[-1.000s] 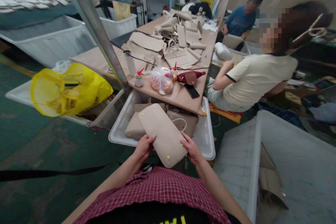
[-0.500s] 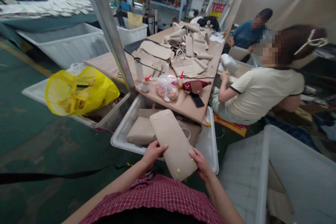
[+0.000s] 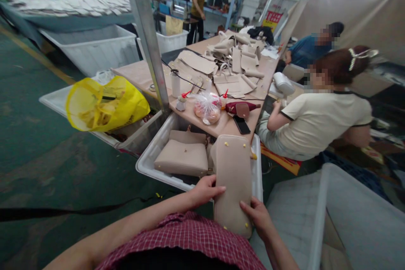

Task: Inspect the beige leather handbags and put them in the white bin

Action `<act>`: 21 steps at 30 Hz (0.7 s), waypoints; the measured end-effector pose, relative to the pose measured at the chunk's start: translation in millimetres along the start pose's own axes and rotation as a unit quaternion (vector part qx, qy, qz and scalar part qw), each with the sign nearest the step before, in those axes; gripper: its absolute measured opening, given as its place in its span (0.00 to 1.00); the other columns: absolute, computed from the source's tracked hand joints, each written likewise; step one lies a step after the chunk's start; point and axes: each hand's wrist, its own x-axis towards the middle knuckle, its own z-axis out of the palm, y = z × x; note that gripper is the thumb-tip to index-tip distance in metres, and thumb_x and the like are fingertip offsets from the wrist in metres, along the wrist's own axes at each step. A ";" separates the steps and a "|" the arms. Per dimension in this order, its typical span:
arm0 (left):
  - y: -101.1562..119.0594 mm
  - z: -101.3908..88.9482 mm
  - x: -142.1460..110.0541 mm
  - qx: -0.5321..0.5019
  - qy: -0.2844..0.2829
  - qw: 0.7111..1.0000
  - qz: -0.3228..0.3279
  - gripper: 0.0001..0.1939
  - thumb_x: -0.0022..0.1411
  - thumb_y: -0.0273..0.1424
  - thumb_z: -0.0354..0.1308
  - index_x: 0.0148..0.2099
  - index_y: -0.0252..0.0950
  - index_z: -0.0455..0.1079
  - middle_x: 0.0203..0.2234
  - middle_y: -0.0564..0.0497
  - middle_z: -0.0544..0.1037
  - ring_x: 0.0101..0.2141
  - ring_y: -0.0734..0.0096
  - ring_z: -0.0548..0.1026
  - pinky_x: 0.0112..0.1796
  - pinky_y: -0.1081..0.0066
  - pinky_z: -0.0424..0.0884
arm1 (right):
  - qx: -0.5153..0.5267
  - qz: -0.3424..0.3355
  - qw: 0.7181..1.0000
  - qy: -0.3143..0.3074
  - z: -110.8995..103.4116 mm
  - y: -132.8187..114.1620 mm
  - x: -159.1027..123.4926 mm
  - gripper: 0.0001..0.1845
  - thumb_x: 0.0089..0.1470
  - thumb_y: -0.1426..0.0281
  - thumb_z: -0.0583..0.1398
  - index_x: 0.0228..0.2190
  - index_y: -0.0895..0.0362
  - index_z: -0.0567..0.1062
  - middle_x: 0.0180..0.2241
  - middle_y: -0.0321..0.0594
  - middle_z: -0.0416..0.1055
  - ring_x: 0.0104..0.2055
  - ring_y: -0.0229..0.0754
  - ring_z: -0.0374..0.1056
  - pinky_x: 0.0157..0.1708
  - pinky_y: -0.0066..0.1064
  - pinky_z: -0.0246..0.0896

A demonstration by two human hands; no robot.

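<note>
A beige handbag (image 3: pixel 233 177) is held up in front of me, its flat base facing me, with small yellow bits at the corners. My left hand (image 3: pixel 207 190) grips its left edge, thumb laid on the base. On the lower right edge, my right hand (image 3: pixel 257 215) is closed round it the same way. Both hands' other fingers are hidden behind the bag. Beyond it, a white plastic bin (image 3: pixel 152 171) sits under the table's corner. Another beige bag (image 3: pixel 182 157) lies in that bin.
The brown table (image 3: pixel 180 114) carries beige leather pieces (image 3: pixel 232 85), a phone (image 3: pixel 241 125), glue bottles and a bag of fruit. A metal post (image 3: pixel 147 38) rises at its left. A yellow bag (image 3: pixel 107 103) is left; a seated co-worker (image 3: pixel 325 128) and grey bin (image 3: pixel 322 202) are right.
Both hands have moved right with the handbag and turned it from slanted to nearly upright. More of the bag in the bin shows. The standing person at the back appears further right.
</note>
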 end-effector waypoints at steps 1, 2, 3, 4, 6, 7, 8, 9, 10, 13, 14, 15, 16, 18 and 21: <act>3.1 4.6 2.3 0.015 -0.023 1.000 0.010 0.32 0.47 0.47 0.68 0.48 0.28 0.73 0.44 0.41 0.78 0.43 0.57 0.74 0.43 0.65 0.69 | 0.002 -0.009 1.000 0.016 -5.1 -4.6 -8.2 0.32 0.36 0.51 0.72 0.39 0.59 0.79 0.38 0.46 0.78 0.39 0.51 0.72 0.40 0.38 0.66; 5.2 8.9 4.5 0.025 -0.041 0.999 0.018 0.34 0.48 0.48 0.67 0.50 0.27 0.73 0.46 0.40 0.78 0.45 0.55 0.74 0.45 0.63 0.69 | -0.005 -0.018 0.999 0.034 -9.5 -11.0 -16.0 0.31 0.36 0.51 0.72 0.38 0.58 0.80 0.37 0.46 0.78 0.39 0.50 0.72 0.40 0.37 0.66; 6.1 12.8 6.6 0.026 -0.050 0.998 0.025 0.37 0.48 0.50 0.67 0.51 0.26 0.72 0.48 0.38 0.77 0.46 0.53 0.73 0.47 0.61 0.69 | -0.025 -0.025 0.998 0.051 -13.2 -18.7 -23.0 0.30 0.35 0.50 0.72 0.36 0.59 0.81 0.35 0.45 0.78 0.38 0.50 0.71 0.39 0.36 0.66; 5.8 16.2 8.4 0.020 -0.054 0.998 0.028 0.40 0.47 0.51 0.67 0.52 0.25 0.71 0.49 0.36 0.76 0.47 0.52 0.73 0.48 0.60 0.69 | -0.052 -0.029 0.996 0.064 -16.0 -26.9 -29.1 0.30 0.33 0.49 0.72 0.33 0.59 0.81 0.33 0.46 0.77 0.37 0.49 0.70 0.37 0.35 0.66; 2.2 21.4 10.6 -0.008 -0.059 0.998 0.019 0.45 0.43 0.54 0.69 0.54 0.24 0.69 0.51 0.34 0.75 0.49 0.50 0.73 0.49 0.59 0.69 | -0.092 -0.034 0.992 0.078 -19.3 -41.9 -38.0 0.31 0.30 0.47 0.72 0.28 0.60 0.81 0.29 0.45 0.76 0.33 0.47 0.67 0.33 0.33 0.64; -0.5 23.2 11.1 -0.020 -0.063 0.998 0.010 0.47 0.42 0.55 0.69 0.55 0.24 0.69 0.51 0.34 0.75 0.49 0.50 0.73 0.50 0.59 0.69 | -0.094 -0.031 0.992 0.076 -20.2 -47.8 -41.1 0.31 0.30 0.47 0.72 0.27 0.60 0.81 0.28 0.45 0.76 0.32 0.45 0.67 0.31 0.32 0.63; -3.4 24.6 11.2 -0.026 -0.070 0.997 0.000 0.48 0.41 0.56 0.69 0.54 0.24 0.69 0.51 0.34 0.75 0.49 0.50 0.73 0.50 0.59 0.69 | -0.087 -0.027 0.993 0.071 -20.8 -52.5 -43.6 0.30 0.30 0.47 0.72 0.27 0.60 0.81 0.28 0.44 0.75 0.31 0.45 0.66 0.30 0.31 0.63; -6.4 25.5 11.3 -0.024 -0.077 0.997 -0.007 0.48 0.40 0.57 0.69 0.54 0.25 0.70 0.51 0.34 0.75 0.49 0.51 0.73 0.50 0.60 0.69 | -0.074 -0.020 0.995 0.067 -21.5 -56.1 -45.6 0.30 0.30 0.47 0.72 0.27 0.60 0.81 0.28 0.44 0.75 0.30 0.44 0.66 0.29 0.30 0.62; -9.1 26.1 11.3 -0.014 -0.085 0.996 -0.013 0.49 0.39 0.59 0.69 0.54 0.25 0.70 0.50 0.35 0.76 0.49 0.51 0.74 0.48 0.61 0.70 | -0.062 -0.011 0.996 0.065 -22.4 -58.9 -47.2 0.29 0.30 0.48 0.72 0.27 0.60 0.81 0.27 0.44 0.75 0.30 0.43 0.66 0.28 0.30 0.62; -15.1 25.7 11.9 0.035 -0.095 0.994 -0.047 0.55 0.35 0.62 0.67 0.56 0.26 0.68 0.49 0.34 0.76 0.42 0.54 0.75 0.33 0.67 0.71 | -0.046 0.007 0.997 0.065 -25.6 -66.6 -49.4 0.29 0.30 0.49 0.73 0.27 0.60 0.81 0.26 0.43 0.74 0.28 0.42 0.65 0.26 0.29 0.62; -16.0 24.7 12.2 0.041 -0.091 0.993 -0.063 0.57 0.34 0.63 0.67 0.57 0.26 0.67 0.49 0.34 0.76 0.40 0.55 0.75 0.28 0.69 0.69 | -0.044 0.004 0.997 0.063 -26.0 -69.8 -48.7 0.29 0.31 0.49 0.73 0.28 0.60 0.81 0.26 0.43 0.74 0.28 0.42 0.65 0.26 0.29 0.62; -15.9 23.2 12.4 0.038 -0.081 0.993 -0.076 0.58 0.33 0.63 0.67 0.58 0.26 0.67 0.49 0.34 0.76 0.38 0.57 0.75 0.25 0.71 0.67 | -0.041 0.004 0.998 0.054 -25.3 -73.5 -47.1 0.28 0.33 0.49 0.73 0.28 0.60 0.81 0.27 0.44 0.75 0.27 0.41 0.66 0.25 0.29 0.62; -14.6 21.2 12.1 0.028 -0.066 0.994 -0.083 0.57 0.33 0.62 0.68 0.57 0.26 0.67 0.48 0.34 0.76 0.37 0.58 0.75 0.24 0.73 0.65 | -0.038 0.005 0.998 0.041 -23.2 -77.6 -44.4 0.28 0.34 0.50 0.72 0.29 0.61 0.80 0.26 0.44 0.75 0.26 0.41 0.66 0.25 0.29 0.61; -7.3 15.7 9.2 -0.004 -0.025 0.996 -0.088 0.54 0.33 0.61 0.69 0.54 0.25 0.70 0.45 0.36 0.77 0.35 0.61 0.75 0.24 0.74 0.64 | -0.028 0.008 0.999 0.012 -13.7 -86.5 -35.7 0.28 0.35 0.50 0.72 0.29 0.62 0.79 0.25 0.45 0.74 0.25 0.40 0.66 0.23 0.28 0.60; 14.8 4.1 -3.7 -0.057 0.045 0.993 -0.090 0.47 0.34 0.57 0.71 0.48 0.25 0.73 0.40 0.37 0.79 0.36 0.60 0.76 0.29 0.72 0.69 | -0.010 -0.002 0.999 -0.049 13.9 -100.5 -17.0 0.28 0.36 0.50 0.71 0.29 0.62 0.78 0.25 0.43 0.73 0.23 0.38 0.64 0.23 0.27 0.58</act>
